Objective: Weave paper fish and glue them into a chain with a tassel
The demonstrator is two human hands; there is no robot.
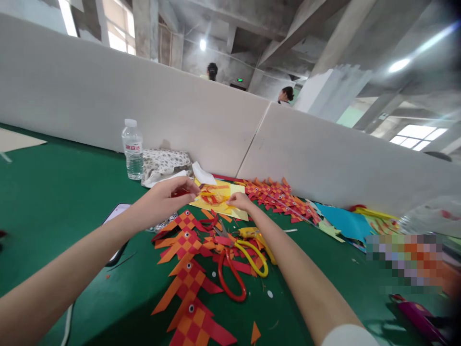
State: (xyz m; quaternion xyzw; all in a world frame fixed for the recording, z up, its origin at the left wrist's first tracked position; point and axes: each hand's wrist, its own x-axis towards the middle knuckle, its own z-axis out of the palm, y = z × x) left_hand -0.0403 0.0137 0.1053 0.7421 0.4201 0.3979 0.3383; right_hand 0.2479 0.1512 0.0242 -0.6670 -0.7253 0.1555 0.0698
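Note:
My left hand (172,196) reaches over a yellow paper sheet (236,214), thumb and fingers drawn together at its left side. Something red shows beneath that palm. At the sheet's right side, the fingers of my right hand (239,201) pinch together; what either hand holds is too small to make out. Thin orange and red strips (213,196) lie on the sheet between them. Nearer me, several woven red-and-orange paper fish (190,276) with stick-on eyes form a row. Beside them lie scissors (232,247) with one red and one yellow handle, and a yellow glue gun (248,232), partly behind my right forearm.
A water bottle (133,151) stands by a patterned cloth pouch (165,163) against the white partition (201,125). A phone (117,211) lies left of my forearm. More woven fish (277,194) are piled behind, with blue paper (342,221) to the right. Two people are beyond the partition.

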